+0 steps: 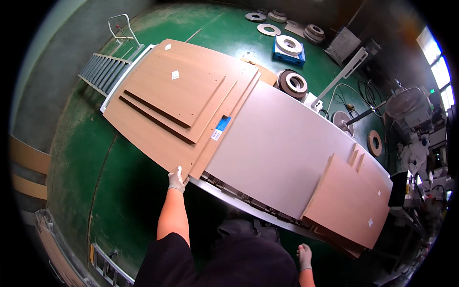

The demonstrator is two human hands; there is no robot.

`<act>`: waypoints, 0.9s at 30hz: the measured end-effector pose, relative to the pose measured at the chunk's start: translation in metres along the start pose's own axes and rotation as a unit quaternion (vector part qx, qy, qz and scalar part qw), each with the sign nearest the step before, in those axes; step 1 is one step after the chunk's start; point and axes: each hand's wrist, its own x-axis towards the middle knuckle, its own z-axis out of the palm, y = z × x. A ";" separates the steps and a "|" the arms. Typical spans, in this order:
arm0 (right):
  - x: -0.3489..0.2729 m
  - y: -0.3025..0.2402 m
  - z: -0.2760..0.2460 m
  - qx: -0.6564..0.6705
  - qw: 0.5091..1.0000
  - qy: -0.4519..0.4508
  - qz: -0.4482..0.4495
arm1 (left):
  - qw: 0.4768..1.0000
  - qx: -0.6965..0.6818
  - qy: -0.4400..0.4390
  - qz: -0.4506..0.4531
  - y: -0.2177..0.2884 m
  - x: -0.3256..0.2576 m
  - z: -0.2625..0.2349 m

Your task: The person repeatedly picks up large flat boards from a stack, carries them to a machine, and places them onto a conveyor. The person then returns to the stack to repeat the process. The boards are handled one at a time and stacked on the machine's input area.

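My left hand, in a pale glove, grips the near edge of a large wood-grain panel, its thumb on top and its other fingers mostly hidden. Smaller brown boards are stacked on that panel. A blue and white card or label lies near its right side. To the right is a broad greyish-mauve panel on the long workbench. My right hand, also gloved, hangs low beside my body, apart from the bench. Its fingers are loosely bent, with nothing seen in them.
More brown boards lie on the bench's right end. A bench frame runs along my side. Rolls of edging rest on the green floor beyond. A roller conveyor stands far left, a fan far right.
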 end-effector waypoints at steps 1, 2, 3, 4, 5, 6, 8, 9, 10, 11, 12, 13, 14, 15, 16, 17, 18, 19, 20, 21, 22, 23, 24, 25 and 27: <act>-0.010 0.004 0.004 0.000 0.998 -0.063 0.029 | 0.999 0.002 -0.033 -0.007 0.005 -0.008 -0.002; -0.020 0.005 0.011 -0.069 0.994 -0.080 -0.040 | 0.998 0.005 -0.067 -0.012 0.011 -0.015 -0.007; -0.030 0.001 0.017 -0.146 0.981 -0.091 -0.091 | 0.996 0.010 -0.090 -0.016 0.016 -0.020 -0.011; -0.037 -0.006 0.022 -0.147 0.978 -0.115 -0.089 | 0.993 0.023 -0.114 -0.025 0.020 -0.022 -0.014; -0.043 -0.015 0.025 -0.153 0.974 -0.138 -0.090 | 0.991 0.034 -0.126 -0.032 0.023 -0.024 -0.016; -0.047 -0.026 0.029 -0.158 0.970 -0.161 -0.091 | 0.989 0.045 -0.139 -0.038 0.025 -0.023 -0.018; -0.049 -0.051 0.029 -0.182 0.965 -0.150 -0.111 | 0.987 0.058 -0.143 -0.038 0.026 -0.023 -0.017; -0.049 -0.062 0.029 -0.195 0.961 -0.146 -0.129 | 0.989 0.059 -0.133 -0.031 0.024 -0.024 -0.016; -0.046 -0.074 0.028 -0.188 0.964 -0.135 -0.129 | 0.991 0.061 -0.119 -0.027 0.021 -0.026 -0.014; -0.043 -0.085 0.026 -0.172 0.968 -0.120 -0.139 | 0.990 0.060 -0.128 -0.026 0.016 -0.030 -0.012; -0.038 -0.096 0.025 -0.163 0.970 -0.100 -0.153 | 0.989 0.059 -0.133 -0.027 0.009 -0.037 -0.011; -0.034 -0.106 0.024 -0.158 0.971 -0.082 -0.160 | 0.990 0.062 -0.126 -0.028 0.003 -0.044 -0.013; -0.030 -0.115 0.023 -0.145 0.971 -0.073 -0.178 | 0.987 0.060 -0.145 -0.035 -0.006 -0.053 -0.013; -0.026 -0.123 0.024 -0.133 0.973 -0.060 -0.180 | 0.984 0.064 -0.165 -0.014 -0.019 -0.063 -0.013; -0.023 -0.130 0.024 -0.141 0.966 -0.056 -0.209 | 0.984 0.051 -0.169 -0.012 -0.033 -0.071 -0.011; -0.022 -0.137 0.027 -0.147 0.961 -0.067 -0.224 | 0.987 0.045 -0.155 -0.021 -0.047 -0.081 -0.011; -0.021 -0.143 0.029 -0.150 0.958 -0.071 -0.232 | 0.984 0.043 -0.171 -0.016 -0.061 -0.092 -0.014; -0.020 -0.148 0.031 -0.153 0.960 -0.072 -0.223 | 0.985 0.048 -0.163 -0.026 -0.076 -0.103 -0.017; -0.021 -0.152 0.034 -0.161 0.956 -0.084 -0.229 | 0.986 0.048 -0.157 -0.023 -0.092 -0.115 -0.020; -0.021 -0.157 0.039 -0.159 0.959 -0.098 -0.211 | 0.985 0.043 -0.164 -0.033 -0.105 -0.126 -0.026; -0.023 -0.161 0.043 -0.157 0.952 -0.118 -0.235 | 0.982 0.052 -0.176 -0.042 -0.117 -0.139 -0.031; -0.024 -0.165 0.050 -0.156 0.953 -0.136 -0.222 | 0.980 0.069 -0.175 -0.059 -0.128 -0.149 -0.037; -0.025 -0.170 0.057 -0.155 0.944 -0.163 -0.242 | 0.972 0.087 -0.203 -0.078 -0.134 -0.158 -0.042; -0.026 -0.176 0.067 -0.154 0.939 -0.189 -0.244 | 0.962 0.117 -0.219 -0.111 -0.140 -0.166 -0.046; -0.026 -0.190 0.089 -0.138 0.922 -0.233 -0.276 | 0.939 0.162 -0.266 -0.143 -0.150 -0.177 -0.046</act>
